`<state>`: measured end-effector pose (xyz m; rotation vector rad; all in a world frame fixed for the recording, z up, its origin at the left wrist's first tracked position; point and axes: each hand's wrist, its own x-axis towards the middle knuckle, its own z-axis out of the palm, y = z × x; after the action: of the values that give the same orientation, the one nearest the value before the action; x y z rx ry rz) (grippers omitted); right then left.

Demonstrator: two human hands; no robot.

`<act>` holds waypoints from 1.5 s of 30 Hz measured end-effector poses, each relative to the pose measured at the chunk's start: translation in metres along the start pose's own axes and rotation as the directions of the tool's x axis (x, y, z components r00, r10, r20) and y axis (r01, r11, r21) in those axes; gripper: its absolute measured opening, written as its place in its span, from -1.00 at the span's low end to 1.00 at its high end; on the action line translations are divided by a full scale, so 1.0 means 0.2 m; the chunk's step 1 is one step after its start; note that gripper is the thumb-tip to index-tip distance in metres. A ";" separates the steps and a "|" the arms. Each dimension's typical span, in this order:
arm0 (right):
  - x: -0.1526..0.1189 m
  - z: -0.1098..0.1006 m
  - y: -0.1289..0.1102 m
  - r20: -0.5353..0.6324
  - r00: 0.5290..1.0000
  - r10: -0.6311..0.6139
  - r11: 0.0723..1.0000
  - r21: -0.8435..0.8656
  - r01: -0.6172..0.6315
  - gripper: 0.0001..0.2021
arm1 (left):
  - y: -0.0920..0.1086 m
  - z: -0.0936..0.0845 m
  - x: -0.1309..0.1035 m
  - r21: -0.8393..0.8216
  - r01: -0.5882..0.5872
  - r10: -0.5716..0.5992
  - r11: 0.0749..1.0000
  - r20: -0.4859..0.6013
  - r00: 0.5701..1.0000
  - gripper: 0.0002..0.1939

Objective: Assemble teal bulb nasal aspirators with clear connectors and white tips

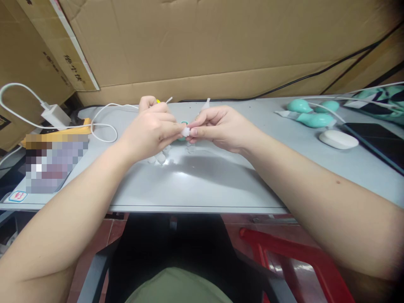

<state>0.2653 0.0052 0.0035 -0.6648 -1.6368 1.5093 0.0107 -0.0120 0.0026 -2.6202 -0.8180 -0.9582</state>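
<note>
My left hand (154, 128) and my right hand (219, 126) meet over the middle of the table. Between their fingertips is a small whitish translucent piece (185, 132), pinched from both sides. Just behind it a teal round thing (184, 122) shows in part, mostly covered by the fingers. Several small clear discs (160, 158) lie on the table below my left hand, and another clear bit (190, 148) lies under the fingertips. Past my right hand a pale pointed tip (207, 103) sticks up. A yellow thing (158, 101) peeks out behind my left hand.
Teal bulbs (317, 119), a white oval case (338, 139) and a dark tablet-like slab (377, 141) lie at right. At left are a white charger (56, 115) with a looping cable and a blurred-out phone-shaped object (57, 164). Cardboard (195, 46) stands behind the table (202, 191).
</note>
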 end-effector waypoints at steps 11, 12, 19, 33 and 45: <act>0.00 -0.01 0.01 0.028 1.000 0.000 0.999 -0.045 0.001 -0.48 | 0.05 -0.03 0.02 0.028 -0.039 0.038 0.999 0.045 0.998 -0.52; 0.00 -0.01 0.02 0.027 1.000 -0.001 0.999 -0.037 0.002 -0.47 | 0.04 -0.02 0.02 0.037 -0.039 0.038 0.999 0.037 0.999 -0.55; 0.01 0.01 0.03 0.010 1.000 -0.016 1.000 -0.008 0.016 -0.41 | 0.02 0.00 0.00 0.048 0.029 -0.029 0.998 0.010 1.000 -0.56; -0.06 -0.03 -0.10 0.121 0.984 -0.133 0.621 -0.763 0.178 -0.83 | 0.08 -0.09 0.01 -0.080 0.164 -0.160 0.983 0.055 0.986 -0.80; -0.07 -0.02 -0.12 0.142 0.968 0.207 0.423 -0.905 0.042 -0.75 | 0.13 -0.06 0.01 -0.092 0.109 -0.074 0.990 0.321 0.944 -0.69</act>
<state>0.2791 -0.0073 0.0245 -1.1750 -2.6566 0.6029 0.0214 -0.0365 0.0121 -2.9006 -0.9944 -0.6238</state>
